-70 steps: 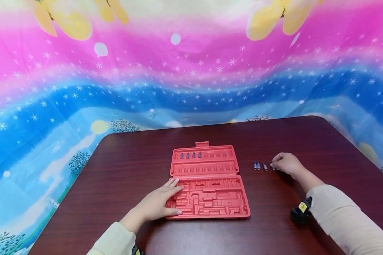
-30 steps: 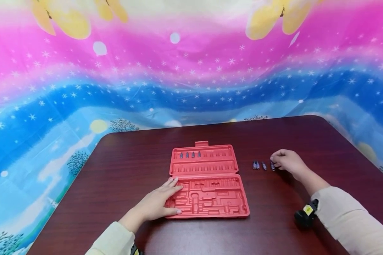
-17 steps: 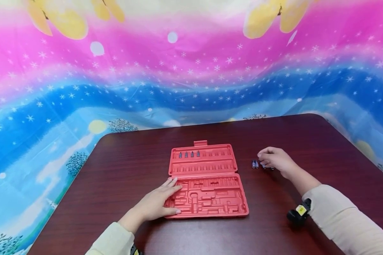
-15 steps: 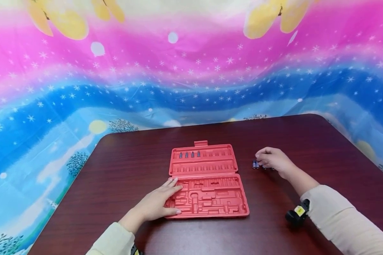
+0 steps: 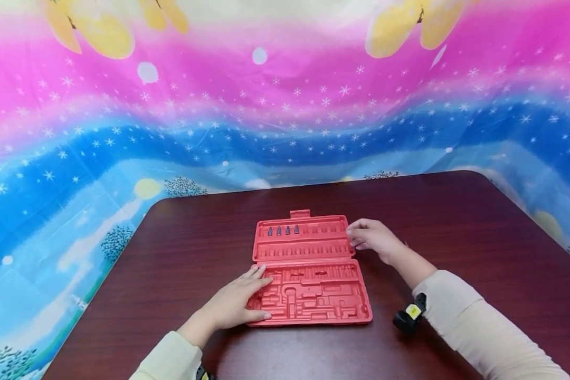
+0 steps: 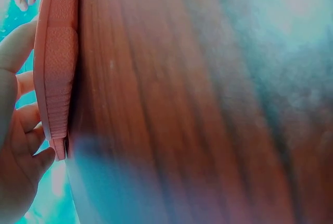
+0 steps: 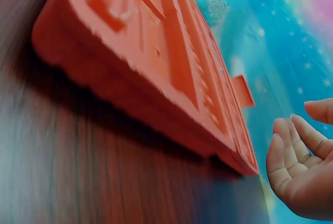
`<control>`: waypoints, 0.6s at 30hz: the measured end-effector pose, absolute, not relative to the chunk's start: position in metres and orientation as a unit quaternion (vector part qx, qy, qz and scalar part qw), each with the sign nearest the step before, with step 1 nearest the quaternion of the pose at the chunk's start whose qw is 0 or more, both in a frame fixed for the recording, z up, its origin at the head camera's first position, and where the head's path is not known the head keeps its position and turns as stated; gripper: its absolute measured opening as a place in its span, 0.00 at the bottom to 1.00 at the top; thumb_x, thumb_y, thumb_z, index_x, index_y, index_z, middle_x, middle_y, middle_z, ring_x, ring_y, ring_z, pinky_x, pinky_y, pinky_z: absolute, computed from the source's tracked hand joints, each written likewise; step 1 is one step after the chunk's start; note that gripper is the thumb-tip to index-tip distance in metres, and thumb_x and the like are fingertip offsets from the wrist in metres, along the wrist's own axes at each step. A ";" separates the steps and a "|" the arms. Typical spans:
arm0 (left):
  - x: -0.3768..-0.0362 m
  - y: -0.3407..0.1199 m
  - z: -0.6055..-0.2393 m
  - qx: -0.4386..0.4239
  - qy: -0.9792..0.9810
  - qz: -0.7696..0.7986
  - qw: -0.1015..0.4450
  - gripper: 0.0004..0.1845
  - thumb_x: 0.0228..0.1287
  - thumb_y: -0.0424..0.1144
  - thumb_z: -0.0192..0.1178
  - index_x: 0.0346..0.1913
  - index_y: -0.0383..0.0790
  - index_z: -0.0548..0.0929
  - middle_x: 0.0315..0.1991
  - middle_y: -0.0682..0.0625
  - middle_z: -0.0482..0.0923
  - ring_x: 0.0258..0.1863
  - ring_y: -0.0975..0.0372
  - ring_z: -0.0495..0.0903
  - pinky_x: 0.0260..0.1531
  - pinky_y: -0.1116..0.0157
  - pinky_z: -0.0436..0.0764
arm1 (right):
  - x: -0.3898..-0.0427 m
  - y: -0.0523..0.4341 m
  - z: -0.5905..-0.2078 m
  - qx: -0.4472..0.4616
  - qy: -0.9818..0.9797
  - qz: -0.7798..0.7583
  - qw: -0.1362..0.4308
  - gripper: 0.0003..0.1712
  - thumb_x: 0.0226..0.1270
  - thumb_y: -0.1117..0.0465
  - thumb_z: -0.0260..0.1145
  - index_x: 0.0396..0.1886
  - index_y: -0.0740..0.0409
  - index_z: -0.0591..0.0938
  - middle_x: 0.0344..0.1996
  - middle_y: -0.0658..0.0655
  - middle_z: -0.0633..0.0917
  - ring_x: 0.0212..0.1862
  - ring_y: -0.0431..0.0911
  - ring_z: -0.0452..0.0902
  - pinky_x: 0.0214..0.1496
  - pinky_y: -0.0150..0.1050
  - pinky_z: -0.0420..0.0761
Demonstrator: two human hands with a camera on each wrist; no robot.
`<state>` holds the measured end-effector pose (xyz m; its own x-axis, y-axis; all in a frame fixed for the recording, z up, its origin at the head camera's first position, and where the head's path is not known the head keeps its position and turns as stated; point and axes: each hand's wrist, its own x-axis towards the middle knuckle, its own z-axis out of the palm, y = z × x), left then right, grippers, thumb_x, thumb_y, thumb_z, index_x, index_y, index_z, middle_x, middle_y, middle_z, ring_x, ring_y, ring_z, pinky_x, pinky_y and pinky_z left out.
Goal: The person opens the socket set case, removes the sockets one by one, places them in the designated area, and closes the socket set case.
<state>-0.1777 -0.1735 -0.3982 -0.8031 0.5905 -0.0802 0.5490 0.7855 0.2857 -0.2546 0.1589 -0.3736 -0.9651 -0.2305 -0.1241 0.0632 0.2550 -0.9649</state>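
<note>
Since the earlier frames, the right hand (image 5: pixel 372 239) has been carried from the loose bits on the table (image 5: pixel 456 221) over to the right edge of the red case (image 5: pixel 309 295). Its fingers are curled at the case's upper tray; whether a bit is pinched between them cannot be told, and in the right wrist view the fingers (image 7: pixel 291 151) are seen bent, just beside the case's far corner. The case is laid open and flat in the middle of the table, between both hands. The left hand (image 5: pixel 233 303) is spread flat, pressed on the case's lower left corner. Four bits (image 5: pixel 283 230) are seated in the top row, well left of the right hand.
</note>
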 end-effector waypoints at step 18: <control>-0.180 -0.168 -0.390 0.320 0.942 0.069 0.071 0.38 0.47 0.61 0.56 0.59 0.43 0.67 0.63 0.44 0.55 0.63 0.54 0.50 0.57 0.59 0.56 | -0.288 0.090 -0.378 -0.044 0.763 -0.617 0.187 0.16 0.62 0.62 0.52 0.45 0.71 0.71 0.39 0.66 0.76 0.36 0.50 0.75 0.38 0.39 0.75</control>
